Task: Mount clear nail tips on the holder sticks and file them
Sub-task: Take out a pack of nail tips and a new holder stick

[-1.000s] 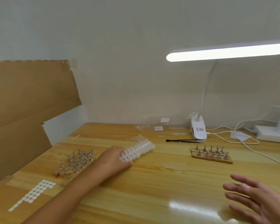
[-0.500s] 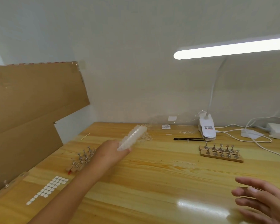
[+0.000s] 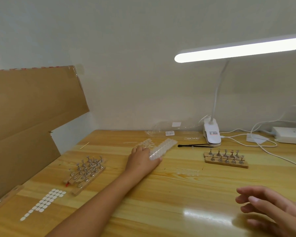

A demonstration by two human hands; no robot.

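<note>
Change: the left hand [image 3: 143, 159] has carried the strip of clear nail tips [image 3: 162, 148] away from the left rack of holder sticks [image 3: 87, 170]. Half a second ago the strip was tilted up in the air; now it is low again, further back toward the middle of the bench [image 3: 161, 194].
Left hand: its fingers are wrapped round the near end of the strip, and the far end points at the lamp clip [image 3: 211, 134]. I cannot tell if the strip touches the wood.
Right hand: the right hand [image 3: 272, 207] hangs over the near right corner as before, fingers loosely spread, holding nothing.
Meaning: by my reading this is still fetching stock. No tip looks mounted on either rack, and no filing has begun.
Task things: the strip is in the left hand, just beside a loose pile of clear tips [image 3: 146, 143]. The right rack of holder sticks [image 3: 225, 157] stands well apart to the right.
Open room: the broad bare stretch between the two hands looks the best place to work.
Crowding: a short clear strip [image 3: 187, 171] lies between the hands. A black tool [image 3: 193, 145] and cables [image 3: 263, 142] fill the back right.
Edges: cardboard [image 3: 32, 108] walls off the left side. A sheet of white dots [image 3: 43, 204] lies near the front left edge, where I think a sweeping forearm could catch it.
</note>
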